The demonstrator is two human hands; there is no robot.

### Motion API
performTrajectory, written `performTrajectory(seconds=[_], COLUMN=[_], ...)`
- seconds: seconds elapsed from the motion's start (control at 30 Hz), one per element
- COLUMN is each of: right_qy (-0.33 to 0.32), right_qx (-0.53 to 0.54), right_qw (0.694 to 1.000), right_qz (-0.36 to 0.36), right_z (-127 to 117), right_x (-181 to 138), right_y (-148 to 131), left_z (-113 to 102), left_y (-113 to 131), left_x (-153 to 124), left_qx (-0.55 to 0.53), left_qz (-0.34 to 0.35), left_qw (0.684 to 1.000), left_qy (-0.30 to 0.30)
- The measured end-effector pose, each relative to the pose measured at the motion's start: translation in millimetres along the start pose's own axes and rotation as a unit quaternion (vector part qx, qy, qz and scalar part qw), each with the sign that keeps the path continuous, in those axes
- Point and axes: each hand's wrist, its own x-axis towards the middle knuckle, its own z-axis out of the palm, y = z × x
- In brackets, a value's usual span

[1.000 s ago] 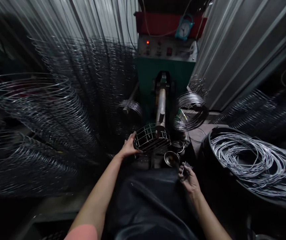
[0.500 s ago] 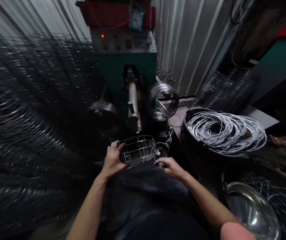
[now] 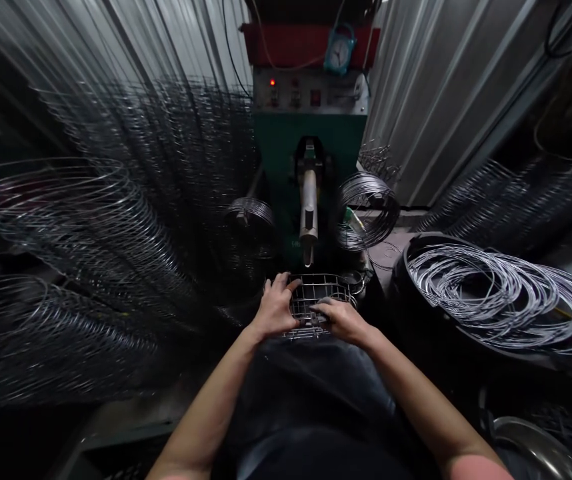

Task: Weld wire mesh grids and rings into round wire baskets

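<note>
both hands are on one wire basket, which sits just past the person's lap at the foot of the green machine. the basket is oval, its long axis running left to right, its open side up. the left hand is at the basket's left end, its grip closed with fingers hooked over the rim. the right hand is clamped on the near right rim. the basket lies between the two hands and touches both, so neither is nearer. the tip of the machine's arm hangs over the far rim; whether it touches cannot be told.

counted: one basket, one arm, a left coil and a right coil flanking it, one black tub of loose wire rings at right, and one clock far on top. the wire hoops stacked at left are too blurred to count.
</note>
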Motion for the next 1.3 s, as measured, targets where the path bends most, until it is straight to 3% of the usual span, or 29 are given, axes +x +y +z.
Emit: performTrajectory(seconds=[0.43,1.3], right_qy=[-0.050,-0.001], right_qx=[-0.043,-0.096], right_qw=[0.997,0.995], right_qz=[0.042,0.039], right_z=[-5.2,-14.5], right_x=[16.8,42.7], right_y=[-2.7,7.5], left_z=[9.1,12.3], left_y=[-16.7,-36.9], left_x=[13.5,45.3], left_qx=[-0.032,-0.084], left_qz=[-0.015,0.009], left_qw=[0.999,0.996], left_qy=[0.004,0.015])
